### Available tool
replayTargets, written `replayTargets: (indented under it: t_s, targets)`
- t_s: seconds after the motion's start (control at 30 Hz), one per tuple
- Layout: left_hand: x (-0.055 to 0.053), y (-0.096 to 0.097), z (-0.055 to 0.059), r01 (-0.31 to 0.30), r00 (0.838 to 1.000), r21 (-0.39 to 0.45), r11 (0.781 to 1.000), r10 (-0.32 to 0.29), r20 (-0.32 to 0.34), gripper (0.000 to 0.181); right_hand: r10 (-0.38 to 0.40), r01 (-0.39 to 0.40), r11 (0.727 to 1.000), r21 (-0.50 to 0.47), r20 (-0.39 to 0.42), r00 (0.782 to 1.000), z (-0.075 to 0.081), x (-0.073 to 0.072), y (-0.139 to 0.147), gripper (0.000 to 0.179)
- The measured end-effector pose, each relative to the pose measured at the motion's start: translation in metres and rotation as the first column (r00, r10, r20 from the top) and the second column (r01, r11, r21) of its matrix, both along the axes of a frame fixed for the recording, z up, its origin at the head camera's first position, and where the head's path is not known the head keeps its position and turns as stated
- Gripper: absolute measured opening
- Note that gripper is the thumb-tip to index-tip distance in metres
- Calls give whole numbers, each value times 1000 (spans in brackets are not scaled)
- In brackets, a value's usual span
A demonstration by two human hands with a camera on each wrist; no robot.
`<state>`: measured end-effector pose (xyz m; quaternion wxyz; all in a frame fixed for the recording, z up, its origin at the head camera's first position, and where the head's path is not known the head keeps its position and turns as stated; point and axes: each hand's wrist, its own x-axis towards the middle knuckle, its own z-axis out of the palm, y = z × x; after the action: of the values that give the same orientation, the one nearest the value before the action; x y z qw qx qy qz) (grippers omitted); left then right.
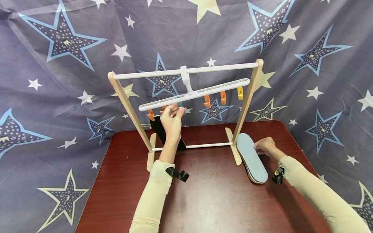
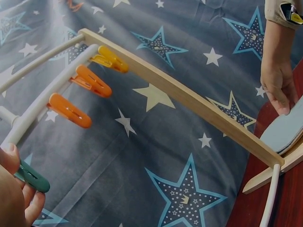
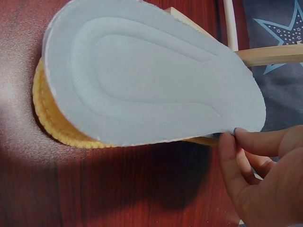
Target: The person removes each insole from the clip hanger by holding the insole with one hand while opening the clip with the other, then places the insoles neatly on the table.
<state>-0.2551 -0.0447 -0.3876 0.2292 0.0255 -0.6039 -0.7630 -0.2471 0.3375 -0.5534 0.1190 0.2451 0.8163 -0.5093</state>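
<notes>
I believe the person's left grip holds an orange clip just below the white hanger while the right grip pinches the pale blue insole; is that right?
Not quite: the clip in the left grip just below the white hanger is green, as the left wrist view shows. The right grip does pinch the pale blue insole.

Left arm (image 1: 152, 197), right arm (image 1: 311, 184) outstretched; left grip (image 1: 172, 121) raised, pinching; right grip (image 1: 266, 145) lower, pinching.

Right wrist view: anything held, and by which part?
The right hand pinches the light-blue insole by its side edge, toward the far end.
</notes>
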Motion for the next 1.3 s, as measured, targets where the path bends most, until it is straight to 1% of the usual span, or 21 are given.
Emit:
replayTargets:
  t_s: [0.17, 0.4, 0.6, 0.7, 0.83, 1.03, 1.3]
  targets:
    - [0, -1, -1, 7, 1000, 10, 1000, -7, 7, 23, -9, 9, 1000, 4, 10, 1000, -1, -2, 0, 9]
    - [0, -2, -1, 17, 1000, 7, 1000, -17, -4, 23, -12, 12, 1000, -7, 13, 1000, -1, 0, 0, 7]
    - [0, -2, -1, 26, 1000, 5, 1000, -26, -16, 26, -6, 6, 1000, -16, 9, 1000, -1, -1, 1, 14]
    - [0, -2, -1, 36, 999, 6, 999, -36, -15, 26, -12, 12, 1000, -19, 14, 1000, -2, -2, 1, 13]
    - [1, -2, -2, 43, 999, 9, 999, -43, -12, 27, -41, 42, 999, -22, 30, 999, -5, -3, 0, 12]
    - [2, -1, -3, 52, 999, 21, 998, -51, -16, 29, -75, 75, 997, 4, 51, 996, -7, -5, -2, 17]
    - [2, -1, -4, 54, 998, 21, 998, -53, -35, 32, -74, 74, 997, -1, 54, 996, -9, -6, -1, 19]
